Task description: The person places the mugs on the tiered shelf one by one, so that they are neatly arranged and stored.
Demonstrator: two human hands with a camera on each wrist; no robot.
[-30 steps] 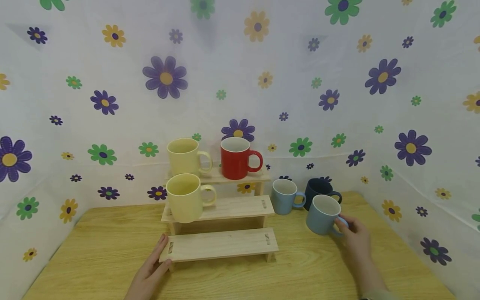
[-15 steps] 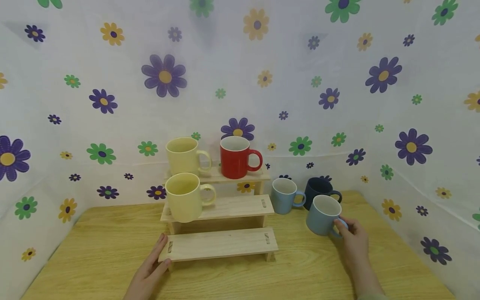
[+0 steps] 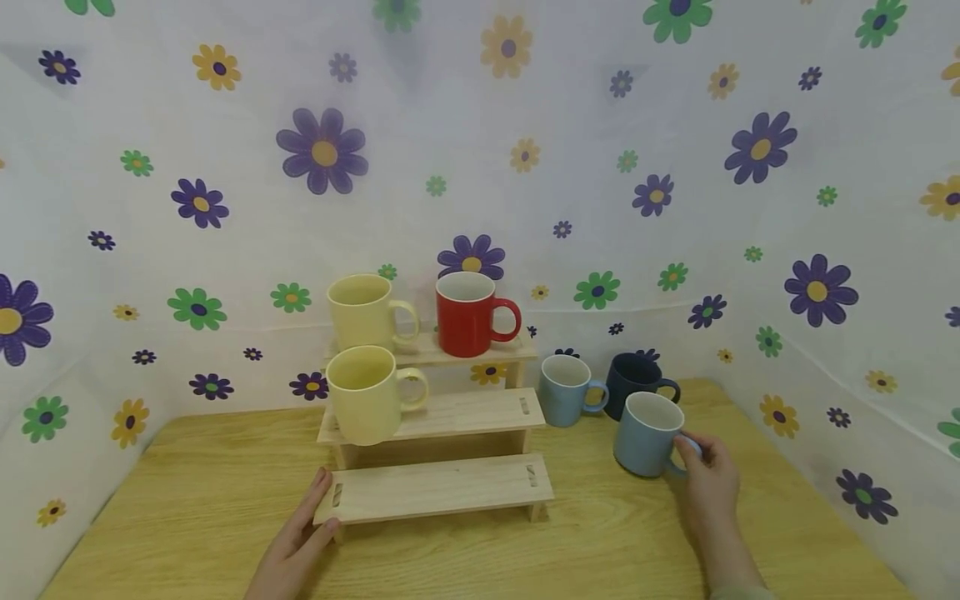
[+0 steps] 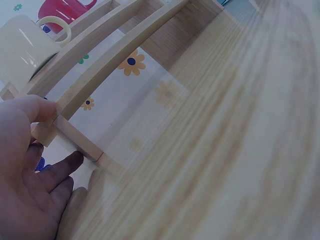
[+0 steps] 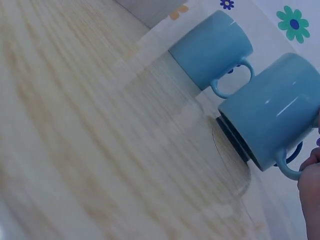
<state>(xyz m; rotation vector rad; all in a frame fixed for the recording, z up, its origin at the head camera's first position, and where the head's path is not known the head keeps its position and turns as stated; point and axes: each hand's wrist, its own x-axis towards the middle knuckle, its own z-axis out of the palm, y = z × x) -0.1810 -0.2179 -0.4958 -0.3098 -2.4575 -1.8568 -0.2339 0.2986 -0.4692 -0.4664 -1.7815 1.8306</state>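
Note:
My right hand [image 3: 708, 483] pinches the handle of a light blue mug [image 3: 647, 437], which is held nearly upright at the right. In the right wrist view the bottom edge of this mug [image 5: 275, 107] shows over the tabletop. A second light blue mug [image 3: 564, 392] and a dark navy mug [image 3: 632, 385] stand behind it. At the left, my left hand [image 3: 292, 542] holds the left end of the lowest step of a wooden tiered shelf [image 3: 442, 490]. In the left wrist view its fingers [image 4: 65, 167] are around the board's end and leg.
One yellow mug [image 3: 365, 396] stands on the middle step. Another yellow mug [image 3: 356, 315] and a red mug [image 3: 463, 317] are on the top step. Flower-printed white cloth [image 3: 420, 125] surrounds the wood-grain table [image 3: 450, 567] behind and at both sides.
The held light blue mug has come slightly toward me and right, a little further from the navy mug. My left hand keeps its place on the shelf, and the head view has shifted a little.

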